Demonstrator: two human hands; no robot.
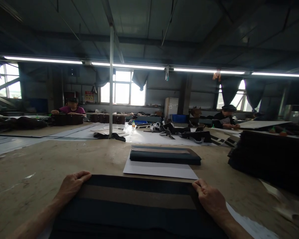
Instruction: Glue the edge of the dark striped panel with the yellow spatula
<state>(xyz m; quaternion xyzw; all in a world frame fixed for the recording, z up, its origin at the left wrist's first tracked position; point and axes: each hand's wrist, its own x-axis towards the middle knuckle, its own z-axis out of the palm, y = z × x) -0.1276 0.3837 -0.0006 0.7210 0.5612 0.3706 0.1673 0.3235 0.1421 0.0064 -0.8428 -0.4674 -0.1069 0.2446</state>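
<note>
A dark blue fabric piece with a brown band across it (139, 215) is stretched between my hands at the near side of the table. My left hand (73, 184) pinches its far left corner, thumb and fingers closed. At the far right corner, my right hand (209, 196) grips the edge in the same way. The fabric's near part runs out of the bottom of the view. Just beyond it, a stack of folded dark fabric (164, 156) with a brown strip on top rests on a white board (159, 170).
The brown-topped table (40, 166) spreads around me. A tall pile of black material (271, 159) stands at the right. A metal post (111, 83) rises beyond the stack. Dark pieces and an orange bottle (133, 123) lie farther back. Two people work at tables opposite.
</note>
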